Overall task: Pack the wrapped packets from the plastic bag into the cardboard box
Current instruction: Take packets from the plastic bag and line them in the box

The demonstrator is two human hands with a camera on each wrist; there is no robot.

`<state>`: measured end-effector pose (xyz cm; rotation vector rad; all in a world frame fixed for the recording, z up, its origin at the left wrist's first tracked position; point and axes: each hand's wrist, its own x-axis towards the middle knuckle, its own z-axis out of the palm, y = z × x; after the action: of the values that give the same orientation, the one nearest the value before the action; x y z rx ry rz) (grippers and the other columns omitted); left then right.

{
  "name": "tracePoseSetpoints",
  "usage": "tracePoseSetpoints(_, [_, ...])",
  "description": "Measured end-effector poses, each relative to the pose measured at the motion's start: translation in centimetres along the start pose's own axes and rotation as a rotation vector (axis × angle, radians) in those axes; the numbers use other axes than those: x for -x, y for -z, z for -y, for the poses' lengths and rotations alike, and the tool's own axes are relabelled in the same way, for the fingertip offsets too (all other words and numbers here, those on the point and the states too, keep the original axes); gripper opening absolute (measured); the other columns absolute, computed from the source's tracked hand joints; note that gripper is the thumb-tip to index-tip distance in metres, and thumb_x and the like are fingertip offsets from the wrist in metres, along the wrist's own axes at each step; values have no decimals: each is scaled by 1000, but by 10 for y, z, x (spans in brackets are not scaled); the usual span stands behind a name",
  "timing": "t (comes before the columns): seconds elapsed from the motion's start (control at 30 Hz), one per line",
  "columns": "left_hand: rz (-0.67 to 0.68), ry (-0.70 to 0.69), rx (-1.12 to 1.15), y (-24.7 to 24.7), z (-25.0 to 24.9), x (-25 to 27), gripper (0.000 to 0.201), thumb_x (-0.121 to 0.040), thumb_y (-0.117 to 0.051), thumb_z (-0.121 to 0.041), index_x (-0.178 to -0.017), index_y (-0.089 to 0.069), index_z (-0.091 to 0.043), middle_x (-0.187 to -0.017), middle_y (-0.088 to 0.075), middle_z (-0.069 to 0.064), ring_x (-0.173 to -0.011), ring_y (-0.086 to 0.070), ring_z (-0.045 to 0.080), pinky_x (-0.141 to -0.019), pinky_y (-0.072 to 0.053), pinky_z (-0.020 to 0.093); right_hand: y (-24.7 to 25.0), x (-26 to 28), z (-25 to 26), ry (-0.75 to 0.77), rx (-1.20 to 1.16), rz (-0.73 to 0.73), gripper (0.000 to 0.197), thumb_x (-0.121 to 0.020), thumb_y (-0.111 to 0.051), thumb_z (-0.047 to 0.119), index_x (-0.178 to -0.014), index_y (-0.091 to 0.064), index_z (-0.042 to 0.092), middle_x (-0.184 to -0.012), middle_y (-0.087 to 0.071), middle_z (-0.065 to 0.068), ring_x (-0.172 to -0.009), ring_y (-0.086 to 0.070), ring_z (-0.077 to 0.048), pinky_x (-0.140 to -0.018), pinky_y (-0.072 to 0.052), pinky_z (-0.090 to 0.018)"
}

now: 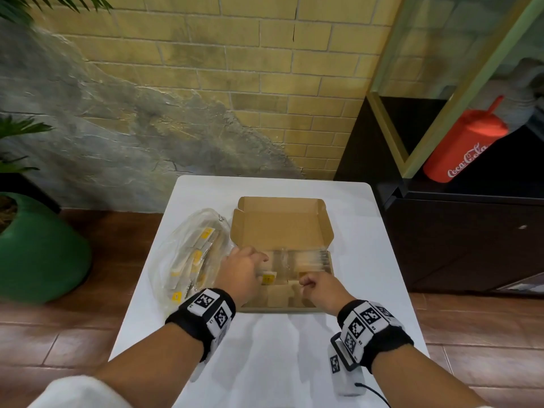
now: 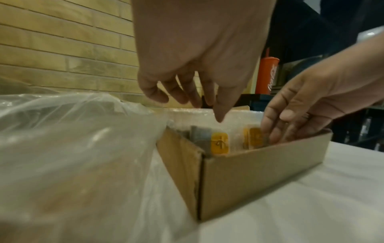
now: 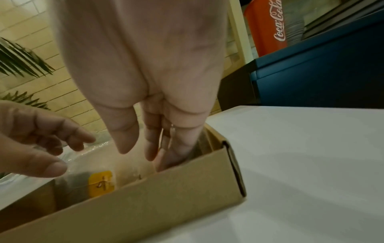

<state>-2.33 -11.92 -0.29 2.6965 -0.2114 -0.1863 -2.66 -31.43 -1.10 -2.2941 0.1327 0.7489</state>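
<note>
An open cardboard box (image 1: 279, 225) stands mid-table with its lid up; its near wall (image 2: 259, 167) (image 3: 145, 205) faces me. Wrapped packets with yellow labels (image 1: 269, 279) (image 2: 220, 143) (image 3: 101, 183) lie inside. A clear plastic bag (image 1: 188, 260) (image 2: 72, 148) with more packets lies against the box's left side. My left hand (image 1: 241, 269) (image 2: 187, 97) (image 3: 41, 148) hovers over the box's left end, fingers relaxed, holding nothing. My right hand (image 1: 316, 285) (image 2: 290, 121) (image 3: 158, 148) reaches into the box's right half, straight fingers touching a packet there.
The white table (image 1: 265, 363) is small, with edges close on both sides. A dark cabinet with a red Coca-Cola cup (image 1: 465, 148) stands to the right. A green plant pot (image 1: 35, 251) sits on the floor at the left, and a brick wall is behind.
</note>
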Motion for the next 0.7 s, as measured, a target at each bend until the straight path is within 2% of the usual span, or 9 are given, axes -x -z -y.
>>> tracePoseSetpoints(0.07, [-51, -82, -18, -3, -4, 4, 31, -85, -52, -9, -114, -62, -18, -114, -56, -4, -109, -46, 19, -93, -40, 31, -1, 1, 0, -10, 1, 46, 32, -91, -53, 16, -122, -58, 13, -125, -59, -4, -111, -54, -18, -88, -40, -19])
tracePoseSetpoints(0.1, [-6, -135, -25, -7, -6, 6, 29, -85, -49, -7, -110, -62, -15, -112, -56, 0, -106, -48, 21, -89, -42, 29, -2, 2, -1, -11, 3, 59, 34, -91, -53, 17, -124, -57, 14, -126, -58, -5, -112, -54, -18, -89, -40, -20])
tracePoseSetpoints(0.2, [322, -205, -109, -19, -9, 10, 29, -89, -42, -5, -109, -61, -11, -116, -55, 5, -102, -55, 25, -84, -44, 30, -2, 2, 0, -10, 26, 67, 39, -92, -53, 19, -131, -52, 14, -130, -56, -5, -117, -53, -18, -92, -39, -21])
tracePoseSetpoints(0.27, [475, -125, -178, -25, -3, 9, 32, -90, -43, -5, -118, -57, -11, -122, -54, 8, -105, -56, 27, -89, -47, 33, -3, 2, 0, -11, 39, 66, 42, -93, -51, 17, -134, -48, 15, -134, -54, -4, -120, -51, -17, -92, -37, -19])
tracePoseSetpoints(0.37, [477, -12, -226, -24, 2, 4, 33, -91, -45, -8, -123, -54, -9, -123, -57, 10, -109, -58, 27, -92, -48, 34, -2, 4, -2, -14, 70, 71, 46, -93, -51, 16, -138, -44, 19, -135, -52, -3, -120, -50, -18, -91, -35, -18])
tracePoseSetpoints(0.5, [445, 53, -219, -21, 4, 2, 33, -91, -44, -12, -121, -57, -11, -118, -62, 9, -106, -60, 26, -91, -50, 32, -4, 4, -4, 2, 101, 49, 47, -90, -53, 15, -137, -46, 19, -133, -53, -3, -118, -52, -20, -92, -37, -19])
tracePoseSetpoints(0.6, [441, 103, -194, -20, 3, 3, 31, -90, -45, -12, -116, -60, -10, -115, -63, 9, -104, -61, 26, -90, -50, 31, -4, 5, -4, 5, 103, 41, 47, -90, -54, 15, -136, -46, 19, -134, -53, -4, -119, -52, -20, -94, -37, -20])
tracePoseSetpoints(0.7, [389, 112, -144, -15, 1, 3, 26, -87, -46, -10, -107, -61, -10, -109, -63, 8, -98, -61, 24, -84, -51, 28, -2, 7, -4, 21, 115, 39, 43, -91, -53, 15, -134, -48, 16, -131, -55, -4, -116, -53, -20, -92, -38, -20])
